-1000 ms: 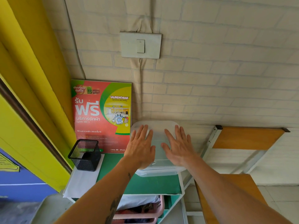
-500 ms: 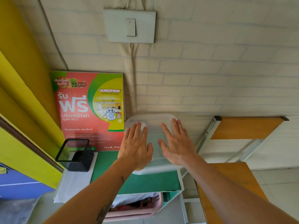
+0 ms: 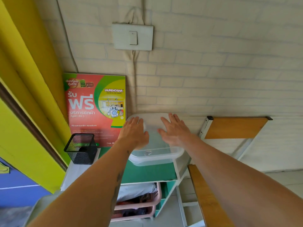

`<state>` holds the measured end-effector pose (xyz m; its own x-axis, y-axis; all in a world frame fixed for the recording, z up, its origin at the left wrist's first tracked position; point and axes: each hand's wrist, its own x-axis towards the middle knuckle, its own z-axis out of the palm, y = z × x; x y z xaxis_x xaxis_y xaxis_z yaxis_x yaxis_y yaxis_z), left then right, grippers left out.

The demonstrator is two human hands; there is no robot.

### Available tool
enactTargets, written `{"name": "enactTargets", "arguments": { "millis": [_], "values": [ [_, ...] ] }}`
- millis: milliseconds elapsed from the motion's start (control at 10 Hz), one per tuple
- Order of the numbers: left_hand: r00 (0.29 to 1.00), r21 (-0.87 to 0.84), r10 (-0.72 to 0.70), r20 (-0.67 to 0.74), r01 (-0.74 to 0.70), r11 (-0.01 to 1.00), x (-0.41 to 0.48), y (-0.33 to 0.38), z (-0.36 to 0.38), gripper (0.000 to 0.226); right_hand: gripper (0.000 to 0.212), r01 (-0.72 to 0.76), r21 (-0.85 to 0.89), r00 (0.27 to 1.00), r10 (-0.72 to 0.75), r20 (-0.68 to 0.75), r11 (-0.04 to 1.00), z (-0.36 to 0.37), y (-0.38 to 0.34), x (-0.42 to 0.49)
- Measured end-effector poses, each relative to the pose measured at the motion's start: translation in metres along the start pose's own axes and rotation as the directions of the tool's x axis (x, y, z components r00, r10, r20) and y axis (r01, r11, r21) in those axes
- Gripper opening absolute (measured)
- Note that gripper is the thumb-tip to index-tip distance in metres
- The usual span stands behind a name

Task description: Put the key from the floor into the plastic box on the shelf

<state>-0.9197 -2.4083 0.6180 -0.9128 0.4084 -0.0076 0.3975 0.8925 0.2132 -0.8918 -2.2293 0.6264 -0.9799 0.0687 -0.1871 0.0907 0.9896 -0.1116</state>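
While both the left hand (image 3: 133,133) and the right hand (image 3: 174,131) lie flat and unclenched on the lid of the plastic box (image 3: 155,154), whose long axis runs away toward the wall, a small glint inside, possibly the key (image 3: 148,152), sits nearer the wrists.

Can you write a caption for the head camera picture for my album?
Both hands, left hand and right hand, lie flat on the lidded plastic box on the green shelf.
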Motion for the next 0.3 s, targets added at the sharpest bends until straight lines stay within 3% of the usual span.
{"name": "enactTargets", "arguments": {
  "millis": [100,300],
  "values": [
    [1.0,0.075,-0.022,-0.019,0.023,0.997,-0.025,0.009,-0.033,0.05,0.066,-0.006,0.037,1.0,0.007,-0.024,0.999,-0.03,-0.007,-0.031],
    [0.991,0.08,-0.084,-0.107,0.092,0.993,-0.101,0.04,-0.076,0.049,0.062,0.006,0.042,0.994,-0.001,-0.105,0.999,-0.067,-0.011,-0.116]
  ]
}}
